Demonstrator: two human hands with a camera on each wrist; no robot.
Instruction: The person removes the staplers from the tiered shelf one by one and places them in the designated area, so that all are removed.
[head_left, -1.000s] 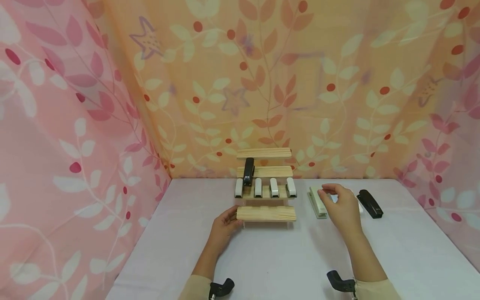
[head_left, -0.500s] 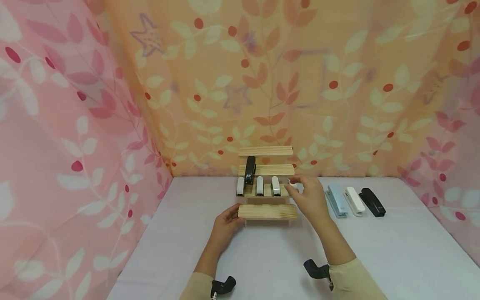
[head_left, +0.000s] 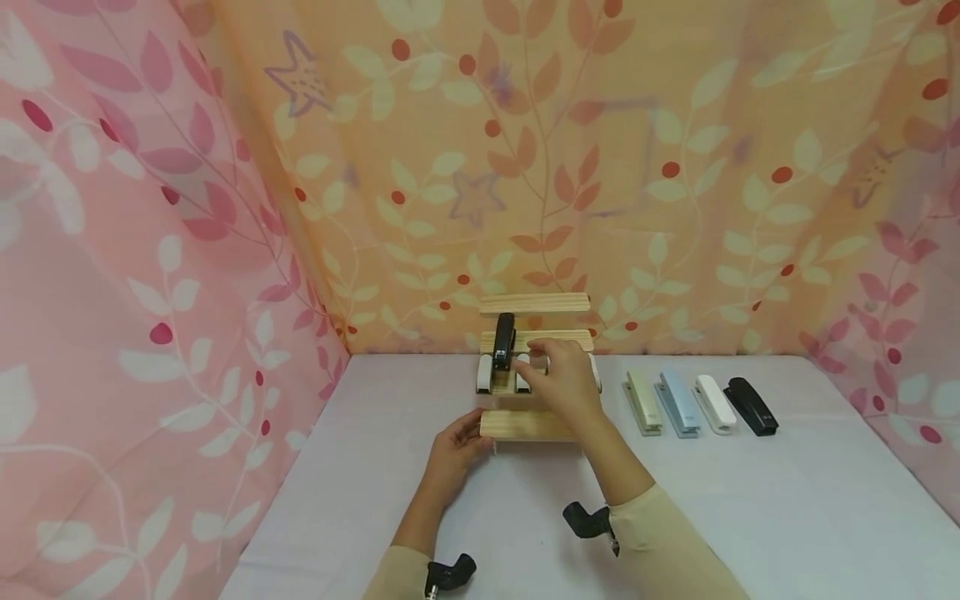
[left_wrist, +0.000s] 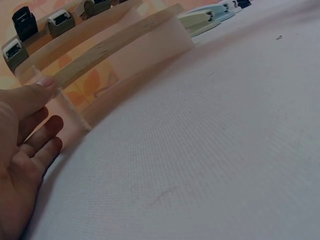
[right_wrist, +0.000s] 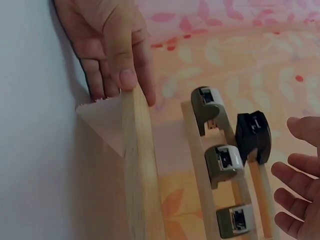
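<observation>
A tiered rack with wooden boards and clear side panels stands at the back of the table. My left hand grips the left end of its lowest board, thumb on the wood in the left wrist view. On the tier above sit several small staplers with white tops, and a black stapler leans up on the tier behind. My right hand hovers over these tiers, thumb and fingers spread near the black stapler. In the right wrist view its fingers hold nothing. It hides part of the stapler row.
Right of the rack, a pale green stapler, a light blue stapler, a white stapler and a black stapler lie side by side on the white tabletop. A patterned curtain hangs close behind the rack.
My right hand has moved left, from beside the pale green stapler, past the rack's right end, to over its middle. My left hand has kept its hold on the lowest board.
</observation>
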